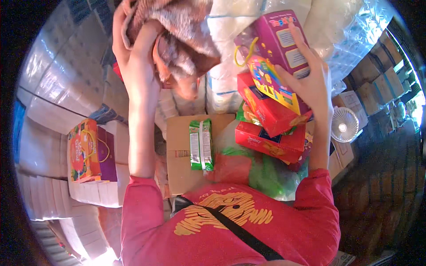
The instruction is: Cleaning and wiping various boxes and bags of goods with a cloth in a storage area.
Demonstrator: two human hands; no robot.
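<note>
Work looks mid-way, far as I can tell: L hand point(141, 62) has a bunched brown cloth point(188, 29) gripped up top, R hand point(313, 82) grips purple box point(286, 51) w/ yellow handle, thumb + fingers on its face. Cloth & box well apart. 2 red boxes point(266, 144) stacked under it, no hand on them; can't tell if done or left. Same for orange box point(82, 153) at L, on white packs point(95, 193).

Containers: purple box looks shut, contents n/v. Cardboard box point(179, 164) carries green packet point(201, 146) on top; inside n/v. Plastic bag point(273, 179) nr red boxes, contents unclear.
</note>
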